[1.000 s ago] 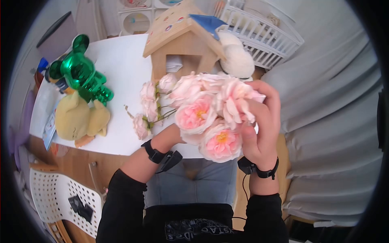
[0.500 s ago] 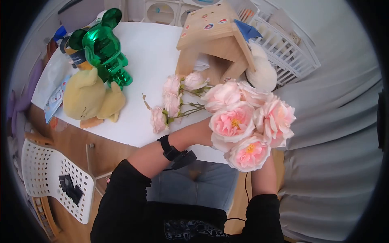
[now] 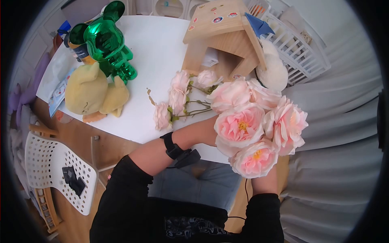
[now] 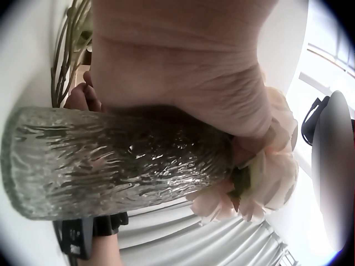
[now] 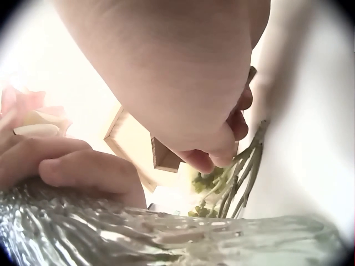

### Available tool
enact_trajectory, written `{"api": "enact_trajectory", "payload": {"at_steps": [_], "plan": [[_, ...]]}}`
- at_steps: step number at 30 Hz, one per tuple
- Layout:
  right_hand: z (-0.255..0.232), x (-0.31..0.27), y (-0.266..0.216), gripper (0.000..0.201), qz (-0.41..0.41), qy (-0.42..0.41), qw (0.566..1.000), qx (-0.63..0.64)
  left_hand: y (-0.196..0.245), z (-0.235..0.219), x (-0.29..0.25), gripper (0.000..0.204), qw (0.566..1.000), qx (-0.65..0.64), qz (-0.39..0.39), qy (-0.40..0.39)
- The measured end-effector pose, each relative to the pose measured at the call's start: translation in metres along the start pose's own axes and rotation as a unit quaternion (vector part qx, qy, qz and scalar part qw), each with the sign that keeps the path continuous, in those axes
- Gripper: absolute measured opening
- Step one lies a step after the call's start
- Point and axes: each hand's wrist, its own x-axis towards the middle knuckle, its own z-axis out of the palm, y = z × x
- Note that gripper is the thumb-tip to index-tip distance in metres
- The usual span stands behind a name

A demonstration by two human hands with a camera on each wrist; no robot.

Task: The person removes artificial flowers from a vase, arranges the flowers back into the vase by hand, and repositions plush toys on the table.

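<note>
Full pale pink roses (image 3: 239,125) cover both hands in the head view. Below them, in the left wrist view, my left hand (image 4: 183,61) grips a ribbed clear glass vase (image 4: 111,166) near its mouth, with blossoms (image 4: 274,177) at that end. Its curled fingers also show in the right wrist view on the vase (image 5: 166,238). My right hand (image 5: 177,83) is beside the vase with fingers curled, close to green stems (image 5: 241,177); whether it holds one I cannot tell. Smaller pink roses (image 3: 178,95) lie on the white table (image 3: 154,44), left of the bouquet.
A wooden house (image 3: 219,36) stands behind the flowers, with a white plush (image 3: 273,71) at its right. A shiny green bear figure (image 3: 107,44) and a yellow plush (image 3: 91,91) are on the table's left. A white perforated chair (image 3: 60,162) stands at lower left, grey curtains (image 3: 336,141) at right.
The bouquet and left forearm have shifted right in the head view. My right hand has left the blossoms it was touching and is hidden behind them. The camera view has also shifted.
</note>
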Motion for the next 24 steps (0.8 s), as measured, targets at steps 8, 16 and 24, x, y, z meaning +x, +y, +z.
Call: {"api": "enact_trajectory", "payload": {"at_steps": [8, 16, 24], "plan": [[-0.004, -0.004, 0.01, 0.016, 0.032, 0.001, 0.998, 0.047, -0.015, -0.009, -0.013, 0.056, 0.995, 0.101, 0.025, -0.014], [-0.02, -0.009, 0.019, 0.015, 0.058, -0.016, 0.993, 0.104, 0.009, -0.011, -0.016, 0.045, 1.0, -0.006, -0.008, 0.022], [-0.025, -0.007, 0.03, 0.014, 0.086, -0.036, 0.984, 0.15, -0.002, -0.009, -0.01, 0.07, 0.998, 0.034, -0.053, -0.014]]}}
